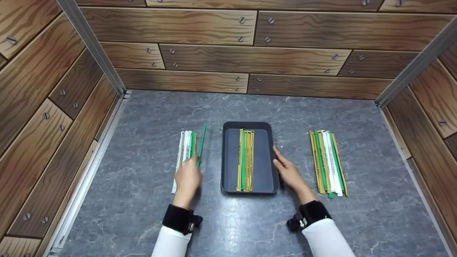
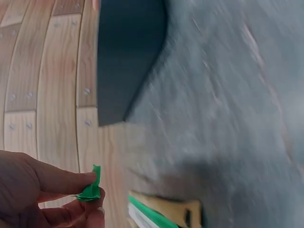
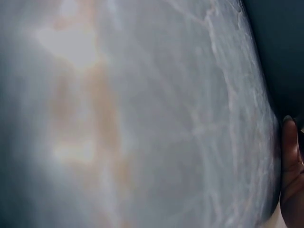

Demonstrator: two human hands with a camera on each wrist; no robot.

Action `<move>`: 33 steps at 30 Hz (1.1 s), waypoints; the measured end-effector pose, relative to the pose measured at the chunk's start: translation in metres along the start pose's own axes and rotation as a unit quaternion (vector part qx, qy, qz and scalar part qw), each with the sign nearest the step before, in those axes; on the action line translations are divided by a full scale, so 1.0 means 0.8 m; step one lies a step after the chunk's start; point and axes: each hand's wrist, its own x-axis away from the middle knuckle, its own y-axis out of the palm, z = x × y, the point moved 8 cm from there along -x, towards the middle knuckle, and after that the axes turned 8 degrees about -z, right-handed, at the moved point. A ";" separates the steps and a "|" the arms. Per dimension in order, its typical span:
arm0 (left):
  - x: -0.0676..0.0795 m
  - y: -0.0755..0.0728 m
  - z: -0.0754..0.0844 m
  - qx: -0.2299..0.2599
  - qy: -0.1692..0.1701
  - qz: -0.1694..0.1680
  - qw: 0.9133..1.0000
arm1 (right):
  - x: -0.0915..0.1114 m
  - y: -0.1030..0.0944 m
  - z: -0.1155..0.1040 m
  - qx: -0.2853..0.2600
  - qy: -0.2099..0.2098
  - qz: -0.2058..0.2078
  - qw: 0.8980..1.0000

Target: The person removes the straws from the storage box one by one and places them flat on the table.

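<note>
My left hand (image 1: 188,175) pinches a slim green wrapped stick (image 1: 202,141) between thumb and fingers. It is held beside a row of similar white, green and gold wrapped sticks (image 1: 186,144) on the left. In the left wrist view, the green stick's folded end (image 2: 91,187) shows at the fingertips. A dark grey tray (image 1: 228,157) stands in the middle, with several gold sticks (image 1: 249,160) and a green stick (image 1: 243,160) lying lengthwise in it. My right hand (image 1: 290,175) touches the tray's right side with extended fingers; part of those fingers is hidden.
Another row of gold, green and white wrapped sticks (image 1: 327,162) lies right of the tray. The grey marbled tabletop (image 1: 142,142) is bounded by wood-patterned panels (image 1: 214,57) at the back and both sides.
</note>
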 end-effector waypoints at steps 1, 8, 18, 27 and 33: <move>0.000 0.001 -0.006 -0.004 -0.009 -0.001 1.000 | 0.000 0.000 0.000 -0.001 -0.001 -0.001 1.000; -0.002 0.007 -0.028 -0.005 -0.038 -0.007 0.999 | 0.000 0.001 -0.001 -0.005 -0.008 0.003 1.000; 0.001 0.008 -0.030 -0.026 -0.055 -0.011 0.998 | 0.001 0.002 0.000 0.007 -0.007 0.012 1.000; 0.007 0.008 0.043 -0.002 0.062 0.008 0.998 | 0.001 0.001 -0.001 0.003 -0.001 0.004 1.000; 0.016 0.043 0.111 0.025 0.145 -0.067 0.987 | 0.001 0.000 -0.001 0.001 -0.002 0.005 1.000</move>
